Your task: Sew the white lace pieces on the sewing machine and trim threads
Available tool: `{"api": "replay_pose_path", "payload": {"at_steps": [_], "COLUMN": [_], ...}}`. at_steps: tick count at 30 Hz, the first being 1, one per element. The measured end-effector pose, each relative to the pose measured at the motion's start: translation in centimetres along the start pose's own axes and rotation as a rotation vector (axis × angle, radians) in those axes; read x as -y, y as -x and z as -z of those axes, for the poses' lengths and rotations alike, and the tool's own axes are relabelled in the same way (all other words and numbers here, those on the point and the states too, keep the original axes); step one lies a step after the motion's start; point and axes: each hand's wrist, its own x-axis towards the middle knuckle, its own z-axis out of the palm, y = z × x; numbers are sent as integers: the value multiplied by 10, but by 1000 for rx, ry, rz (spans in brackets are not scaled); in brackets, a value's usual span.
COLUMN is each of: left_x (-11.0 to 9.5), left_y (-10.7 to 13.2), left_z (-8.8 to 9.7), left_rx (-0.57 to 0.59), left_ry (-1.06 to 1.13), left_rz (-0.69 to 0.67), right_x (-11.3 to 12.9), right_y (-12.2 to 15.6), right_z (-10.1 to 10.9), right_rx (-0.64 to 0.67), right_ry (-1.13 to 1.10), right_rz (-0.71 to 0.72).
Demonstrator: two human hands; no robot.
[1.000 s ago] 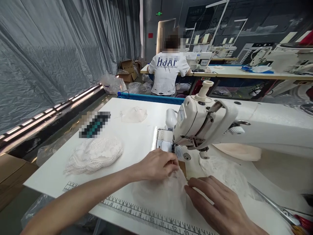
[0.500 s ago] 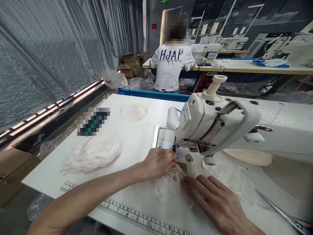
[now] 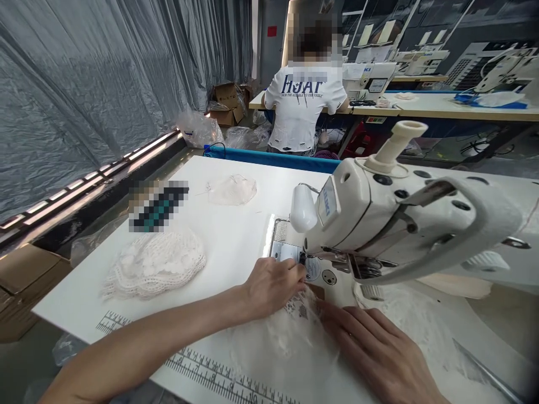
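Observation:
A strip of white lace fabric (image 3: 290,336) with a sheer part lies in front of the sewing machine (image 3: 357,207), its upper end beside the needle area. My left hand (image 3: 273,286) is closed on the upper edge of the lace, close to the presser foot; its fingertips are partly hidden. To the right, my right hand (image 3: 379,350) has its fingers long and close together, thumb and forefinger tips meeting at the lace's right edge. The exact grip there is partly hidden. A small brown piece (image 3: 316,292) shows between the hands.
A pile of white lace pieces (image 3: 155,264) lies left on the white table (image 3: 227,241), with a sheer piece (image 3: 231,189) behind it. More lace (image 3: 421,320) and a pointed metal tool (image 3: 488,370) lie right. Ahead, a person in a white shirt (image 3: 303,112) sits at another table.
The view has shifted slightly, so the sewing machine appears larger and further right. Both hands stay at the lace; my right hand's fingers look closer together.

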Motion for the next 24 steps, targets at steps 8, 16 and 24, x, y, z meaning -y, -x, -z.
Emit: {"api": "replay_pose_path", "payload": {"at_steps": [8, 16, 24], "left_x": [1, 2, 7], "left_y": [0, 0, -2], "left_z": [3, 2, -1], "left_rx": [17, 1, -34], "left_ry": [-14, -12, -50], "left_rz": [-14, -25, -80], "right_x": [-1, -1, 3], "right_y": [2, 1, -4], "right_z": [2, 3, 12], "right_rx": [53, 42, 66], "right_ry": [-21, -80, -131], "right_rz": [-6, -36, -39]}}
